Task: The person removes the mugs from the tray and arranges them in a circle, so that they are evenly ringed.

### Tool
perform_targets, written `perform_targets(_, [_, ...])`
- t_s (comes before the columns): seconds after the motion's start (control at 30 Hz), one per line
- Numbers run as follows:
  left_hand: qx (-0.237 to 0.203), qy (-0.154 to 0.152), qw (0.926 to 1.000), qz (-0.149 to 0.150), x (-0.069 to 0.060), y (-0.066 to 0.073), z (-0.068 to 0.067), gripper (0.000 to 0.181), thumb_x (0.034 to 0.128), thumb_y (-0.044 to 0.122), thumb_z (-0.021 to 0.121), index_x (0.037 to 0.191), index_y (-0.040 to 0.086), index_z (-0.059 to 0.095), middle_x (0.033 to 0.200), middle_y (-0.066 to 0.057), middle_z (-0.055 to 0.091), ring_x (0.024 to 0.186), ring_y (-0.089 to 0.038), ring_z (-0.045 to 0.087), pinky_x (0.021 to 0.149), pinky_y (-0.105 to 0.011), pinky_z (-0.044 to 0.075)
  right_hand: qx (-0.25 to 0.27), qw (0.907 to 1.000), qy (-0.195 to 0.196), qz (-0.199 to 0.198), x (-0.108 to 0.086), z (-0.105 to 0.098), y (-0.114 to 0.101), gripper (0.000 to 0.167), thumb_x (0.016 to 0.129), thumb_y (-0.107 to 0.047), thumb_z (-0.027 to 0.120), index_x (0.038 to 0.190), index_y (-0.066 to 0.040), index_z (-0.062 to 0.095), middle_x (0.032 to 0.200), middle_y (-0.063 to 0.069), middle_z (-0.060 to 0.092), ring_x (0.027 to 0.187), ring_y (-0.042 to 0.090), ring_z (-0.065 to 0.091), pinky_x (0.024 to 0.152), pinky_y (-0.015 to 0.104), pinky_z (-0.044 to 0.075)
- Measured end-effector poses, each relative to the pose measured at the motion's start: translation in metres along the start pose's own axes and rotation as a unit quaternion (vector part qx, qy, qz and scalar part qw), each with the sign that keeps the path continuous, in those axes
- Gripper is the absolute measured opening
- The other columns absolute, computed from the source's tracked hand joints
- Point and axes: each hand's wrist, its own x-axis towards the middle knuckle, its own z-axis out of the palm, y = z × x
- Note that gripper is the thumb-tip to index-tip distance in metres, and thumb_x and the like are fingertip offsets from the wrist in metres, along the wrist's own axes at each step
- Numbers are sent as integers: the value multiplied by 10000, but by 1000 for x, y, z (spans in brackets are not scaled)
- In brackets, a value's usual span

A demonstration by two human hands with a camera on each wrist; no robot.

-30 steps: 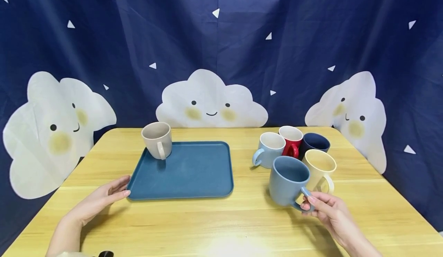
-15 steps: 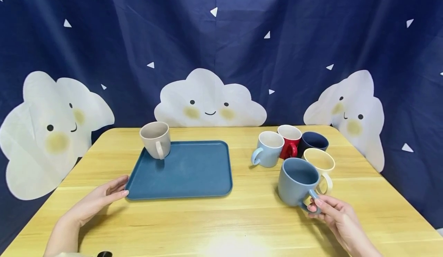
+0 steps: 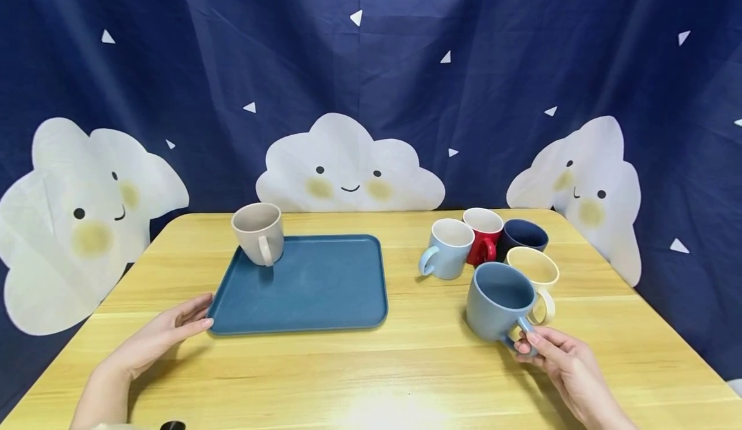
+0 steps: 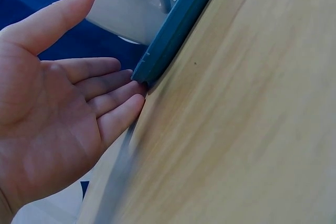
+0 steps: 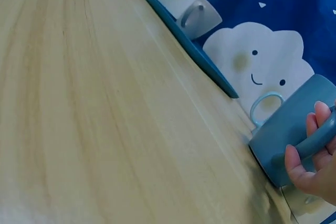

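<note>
My right hand (image 3: 570,369) pinches the handle of a grey-blue mug (image 3: 493,311). The mug is upright, in front of a cream mug (image 3: 539,272) and partly hiding it. In the right wrist view the same grey-blue mug (image 5: 294,124) has its base at or close to the tabletop; I cannot tell whether it touches. My left hand (image 3: 165,333) lies at the near left corner of a dark blue tray (image 3: 324,288). In the left wrist view its extended fingertips touch the tray's edge (image 4: 168,40), with the thumb held away. A beige mug (image 3: 257,233) stands on the tray's far left corner.
Behind the held mug stand a light blue mug (image 3: 449,250), a red mug (image 3: 484,230) and a navy mug (image 3: 522,237), close together. The wooden table (image 3: 324,385) ends at a dark blue curtain (image 3: 371,82) with cloud faces.
The grey-blue mug moved a little right, toward the cream mug, with my right hand, then stayed nearly still over the last half second. My left hand keeps its place at the tray corner.
</note>
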Motion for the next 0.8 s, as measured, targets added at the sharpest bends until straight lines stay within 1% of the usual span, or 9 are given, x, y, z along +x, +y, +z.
perform_targets(0.1, [43,33,10000,13,0,0,1,662,975,216,467,1415,-148,131,1445,-353,161,1302,-481,203,826,-80,328,32,10000,11,5,0,-1,2,280,969,37,390,981,0,668,858,50,687,809,170,656,757,312,520])
perform_targets(0.27, [9,-2,10000,-28,0,0,0,662,978,218,461,1417,-146,124,1444,-356,160,1300,-478,208,823,-81,333,84,9999,55,24,0,-1,1,280,968,36,392,977,2,669,864,51,687,836,156,656,768,321,521])
perform_targets(0.33, [8,-2,10000,-34,0,1,0,660,980,216,457,1416,-147,121,1442,-360,163,1298,-476,211,822,-80,334,-31,9998,211,30,2,1,-1,274,960,38,411,964,-9,681,854,48,691,828,147,659,756,315,524])
perform_targets(0.43, [34,9,10000,-42,0,1,-1,661,981,220,456,1416,-148,121,1442,-360,162,1301,-476,198,819,-77,333,-491,9967,640,73,3,3,-4,263,938,37,466,928,-62,709,815,26,697,789,111,655,715,259,518])
perform_targets(0.53, [28,-1,10000,-56,0,1,-1,665,979,223,458,1417,-146,119,1446,-355,155,1312,-477,169,816,-76,331,-1153,9872,1099,84,4,3,-7,257,904,43,527,900,-124,722,792,-16,696,747,62,630,667,205,489])
perform_targets(0.6, [20,-2,10000,-64,0,1,-1,667,979,224,460,1419,-143,119,1450,-352,150,1318,-477,151,813,-75,329,-1570,9791,1290,81,5,-2,-8,215,888,31,564,920,-115,718,807,-38,693,747,48,615,658,189,475])
perform_targets(0.7, [1,-11,10000,-81,0,1,-1,672,977,225,463,1419,-143,117,1452,-350,142,1323,-476,142,812,-74,325,-2372,9611,1413,57,10,-17,-3,146,886,-56,615,1014,-52,684,869,-81,687,791,25,605,680,172,467])
perform_targets(0.77, [-15,-42,10000,-90,1,1,-1,675,977,226,463,1419,-144,112,1454,-350,136,1325,-477,139,813,-74,324,-2857,9470,1468,-33,14,-31,4,230,883,-132,641,1080,-13,652,937,-99,680,847,14,610,710,157,468])
perform_targets(0.8, [-25,-57,9999,-95,1,1,-1,677,977,227,463,1419,-144,109,1454,-350,133,1326,-477,137,813,-74,323,-3052,9406,1481,-154,17,-39,8,269,880,-157,649,1102,-5,639,967,-98,676,870,11,612,720,152,470])
